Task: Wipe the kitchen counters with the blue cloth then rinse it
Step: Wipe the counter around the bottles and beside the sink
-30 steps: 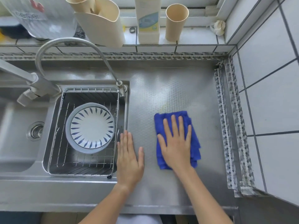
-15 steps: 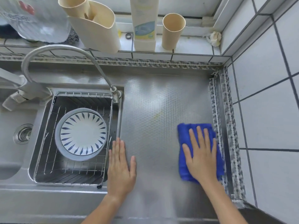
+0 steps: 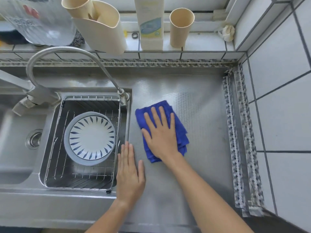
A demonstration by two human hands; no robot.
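Right hand (image 3: 161, 132) lay flat, palm down, fingers straight and slightly spread, pointing away from the body, thumb out to the left. Right forearm ran bare from the lower right, angled up and leftward to the wrist. Left hand (image 3: 130, 172) lay flat too, palm down, fingers straight and together, thumb apart on the right. Left forearm rose from the bottom edge. Hands near, not touching.
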